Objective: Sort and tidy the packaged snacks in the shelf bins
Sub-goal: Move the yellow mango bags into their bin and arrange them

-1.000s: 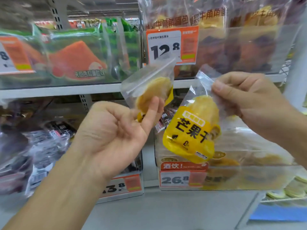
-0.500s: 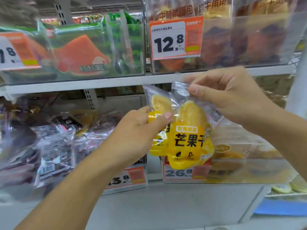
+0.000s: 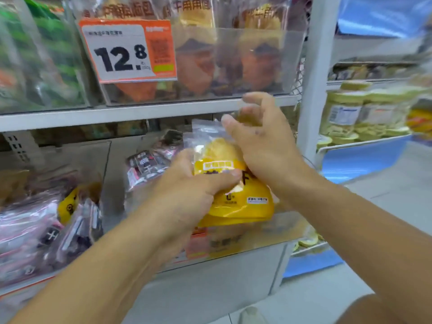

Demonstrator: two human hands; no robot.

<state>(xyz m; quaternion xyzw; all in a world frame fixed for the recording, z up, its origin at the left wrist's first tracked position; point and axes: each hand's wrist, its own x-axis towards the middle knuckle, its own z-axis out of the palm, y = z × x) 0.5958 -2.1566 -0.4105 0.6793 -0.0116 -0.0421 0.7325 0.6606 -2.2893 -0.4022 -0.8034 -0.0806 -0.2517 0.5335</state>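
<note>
Head view | left hand (image 3: 187,195) grips yellow dried mango packets (image 3: 236,202) | right hand (image 3: 259,146) curled, pinching their clear top edge | before lower shelf bin (image 3: 257,239)

Quick headcount: two hands, the left hand (image 3: 187,195) and the right hand (image 3: 259,141), both mid-frame. Between them are yellow mango packets (image 3: 236,202), at least two going by the stacked bottom edges, can't swear to more. One readable price tag (image 3: 127,50) at upper centre, the 12.8 one. Behind it three orange bread packs (image 3: 196,64) show in the clear bin (image 3: 292,61), maybe more hidden. Right edge: roughly three jars (image 3: 343,113), too blurred for a real count. Lower left is a heap of dark packets (image 3: 46,230), too jumbled to number. One more yellow packet (image 3: 67,204) pokes out among them.
</note>
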